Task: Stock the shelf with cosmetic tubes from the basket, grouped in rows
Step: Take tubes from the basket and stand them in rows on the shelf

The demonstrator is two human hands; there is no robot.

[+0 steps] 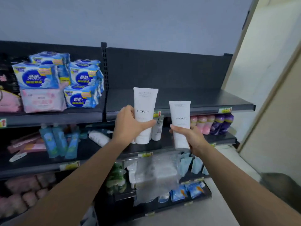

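I am holding two white tubes, one in each grip, both printed FLORAL. My left grip (130, 126) is wrapped round the left tube (145, 111) at about its middle, thumb across the front and fingers behind. My right grip (193, 137) is curled round the lower half of the right tube (180, 121).

Each tube has its long axis close to vertical. The flat crimped end points up above the grip and the cap end points down below it. The right tube is to the right of the left grip and a little lower, and the two tubes are apart.

The dark top shelf (195, 98) lies just beyond both grips. Both tubes are held in the air in front of its front edge.

Far to the left of my left grip, the same shelf level holds at least four blue packs (37, 75) and one pink pack (42, 101). Beyond my right grip, on the shelf below, stand three pink bottles (202, 124) and two purple bottles (223, 123).
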